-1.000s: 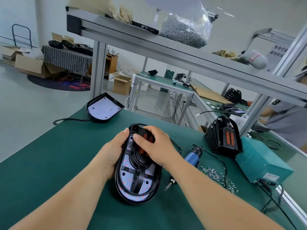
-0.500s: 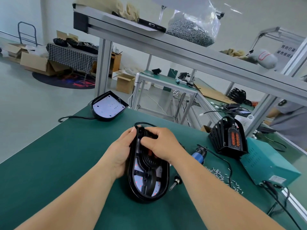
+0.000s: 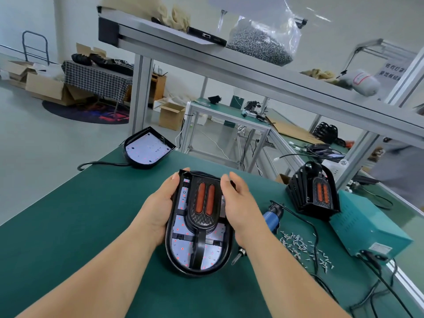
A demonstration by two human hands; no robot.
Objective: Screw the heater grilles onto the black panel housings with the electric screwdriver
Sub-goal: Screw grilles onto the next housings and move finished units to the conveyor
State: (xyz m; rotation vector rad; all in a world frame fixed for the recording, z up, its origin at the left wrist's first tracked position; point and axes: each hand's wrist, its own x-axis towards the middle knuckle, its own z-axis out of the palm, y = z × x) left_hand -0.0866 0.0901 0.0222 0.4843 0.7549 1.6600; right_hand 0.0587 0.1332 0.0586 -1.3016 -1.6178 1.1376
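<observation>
housing: the black oval plastic panel housing (image 3: 199,228) lies flat on the green bench mat (image 3: 80,216), open side up, white led board with red dots showing inside.
grille: the black embossed heater grille with two orange slots (image 3: 203,204) sits in the housing's far half, its stem running down the middle toward the person.
axis: the housing's long axis runs away from the person; rounded end nearest, squarer end farthest. the grille lies along the same line.
left hand: the left hand (image 3: 160,207) cups the housing's left rim, fingers curled round the far corner, gripping it.
right hand: the right hand (image 3: 238,203) rests against the housing's right rim, fingers loosely bent at the far edge; whether it truly clamps, i cannot tell.
screwdriver: the blue-bodied electric screwdriver (image 3: 270,218) lies on the mat just right of the housing, partly behind the right wrist, not yet picked up.
screws: small loose silver screws (image 3: 298,245) are scattered further right of the housing.
beyond: a stack of black finished housings (image 3: 313,191) and a teal metal power box (image 3: 367,228) stand well right of the housing.
risk: if a hand lets go carelessly, the unscrewed grille could shift off its holes; reaching right might sweep screws off the mat or snag the cord.
</observation>
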